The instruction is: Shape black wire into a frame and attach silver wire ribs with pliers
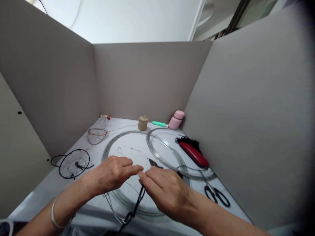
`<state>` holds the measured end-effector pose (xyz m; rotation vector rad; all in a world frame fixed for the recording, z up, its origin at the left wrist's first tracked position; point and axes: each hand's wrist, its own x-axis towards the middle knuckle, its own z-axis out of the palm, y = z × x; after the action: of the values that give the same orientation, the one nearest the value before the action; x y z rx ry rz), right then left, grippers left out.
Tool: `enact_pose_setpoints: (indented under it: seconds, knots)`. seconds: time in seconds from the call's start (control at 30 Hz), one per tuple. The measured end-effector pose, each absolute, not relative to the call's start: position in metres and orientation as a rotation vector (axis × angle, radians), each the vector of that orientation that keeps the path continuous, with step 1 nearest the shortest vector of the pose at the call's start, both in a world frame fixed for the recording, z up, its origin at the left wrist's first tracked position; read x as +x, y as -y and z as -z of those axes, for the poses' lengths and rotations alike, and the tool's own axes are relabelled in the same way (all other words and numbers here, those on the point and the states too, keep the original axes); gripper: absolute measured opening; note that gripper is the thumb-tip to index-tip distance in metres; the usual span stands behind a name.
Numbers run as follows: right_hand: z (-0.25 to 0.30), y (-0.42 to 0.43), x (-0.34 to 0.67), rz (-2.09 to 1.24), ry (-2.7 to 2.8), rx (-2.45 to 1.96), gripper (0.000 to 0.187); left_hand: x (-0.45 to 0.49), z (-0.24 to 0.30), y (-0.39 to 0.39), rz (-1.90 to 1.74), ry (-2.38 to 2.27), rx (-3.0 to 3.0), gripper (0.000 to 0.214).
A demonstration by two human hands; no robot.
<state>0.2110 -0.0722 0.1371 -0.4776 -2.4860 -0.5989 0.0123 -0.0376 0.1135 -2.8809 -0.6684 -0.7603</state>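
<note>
1. The black-wrapped wire piece is over the near part of the large wire coil, which I take as landmark. Its upper end goes to the right hand.
2. The right hand has thumb and fingers pressed together, apparently clamped on this upper end. The left hand brings its fingertips to meet the right ones, also over the coil; whether it pinches a strand, I cannot tell.
3. On progress, I judge the piece partly done: some stretches carry black covering, while bare wires, which seem to join it, show no covering. How much is left in total is not clear.
4. Inside the coil, the pliers lie just beyond the right hand, not held.
5. Left of the coil rests a black spoked ring, which looks more complete. Beyond the coil's far left side is a brown ring frame, also shaped already.
6. Right of the coil are the scissors and the black cord bundle; behind it stands the twine spool.
</note>
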Motion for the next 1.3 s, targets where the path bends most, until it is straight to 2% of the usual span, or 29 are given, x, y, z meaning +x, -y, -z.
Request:
enact_pose_setpoints:
  seconds: [0.07,0.17,0.3,0.4,0.5,0.6,0.73,0.9,1.03,1.2,1.3]
  knots:
    - [-0.138,0.064,0.212,0.677,2.394,-0.578,0.026,0.019,-0.101,0.026,1.096,0.798,-2.955,0.03]
    - [-0.134,0.057,0.222,0.601,2.182,-0.821,0.046,0.034,-0.079,0.008,1.806,1.168,-2.815,0.029]
    - [-0.099,0.053,0.243,0.095,1.788,-1.224,0.035,0.049,-0.04,-0.007,2.507,1.898,-2.312,0.042]
    - [-0.063,0.048,0.246,-0.439,1.491,-1.404,0.042,0.053,-0.014,-0.01,2.783,2.222,-1.912,0.052]
    - [-0.039,0.042,0.235,-0.85,1.303,-1.449,0.047,0.055,0.002,-0.009,2.806,2.33,-1.731,0.054]
    - [-0.029,0.031,0.222,-1.007,1.199,-1.456,0.046,0.056,0.01,-0.005,2.744,2.344,-1.764,0.053]
    - [-0.017,0.013,0.216,-0.935,1.061,-1.521,0.043,0.049,0.016,-0.001,2.36,2.293,-2.001,0.048]
    - [-0.002,0.002,0.217,-0.958,0.992,-1.553,0.042,0.026,0.018,0.006,1.991,2.109,-2.215,0.023]
    - [-0.002,0.011,0.214,-1.009,1.024,-1.472,0.039,0.007,0.021,0.01,1.57,1.908,-2.409,0.026]
    - [-0.001,0.018,0.212,-0.987,1.02,-1.405,0.044,-0.01,0.024,0.016,1.668,1.942,-2.447,0.046]
    - [0.004,0.016,0.214,-0.978,0.987,-1.389,0.049,-0.015,0.023,0.026,1.75,2.039,-2.397,0.045]
